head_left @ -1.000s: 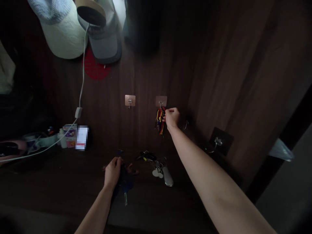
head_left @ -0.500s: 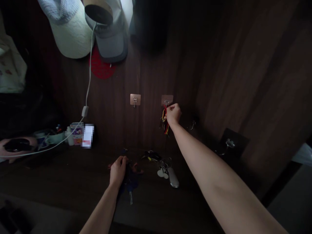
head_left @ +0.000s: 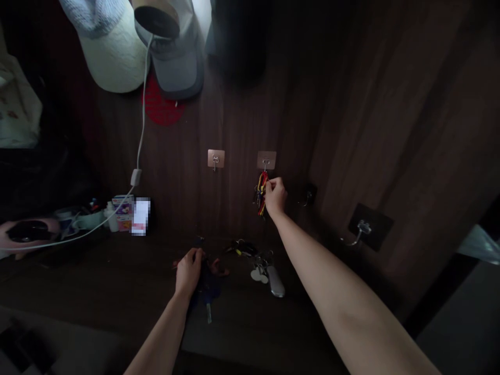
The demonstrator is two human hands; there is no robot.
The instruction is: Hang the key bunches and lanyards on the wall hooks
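My right hand [head_left: 275, 196] is raised to the dark wood wall, its fingers pinched on a bunch of red and yellow cords with keys [head_left: 260, 194]. The bunch hangs just below a small square adhesive hook [head_left: 266, 161]. A second, bare hook [head_left: 216, 159] is fixed to its left. My left hand [head_left: 188, 272] rests on the dark shelf [head_left: 117, 281], fingers curled over a dark blue key bunch [head_left: 207, 297]. Another key bunch with a silver fob [head_left: 265, 271] lies on the shelf between my arms.
Two caps [head_left: 117, 47] hang high on the wall above a red round ornament [head_left: 158, 107]. A white cable [head_left: 138, 140] runs down to clutter [head_left: 117, 216] at the shelf's left. A dark hook plate [head_left: 367, 226] sits on the right wall.
My right hand rose to the hook with the cord bunch, then dropped a little below it. My left hand stayed on the blue keys.
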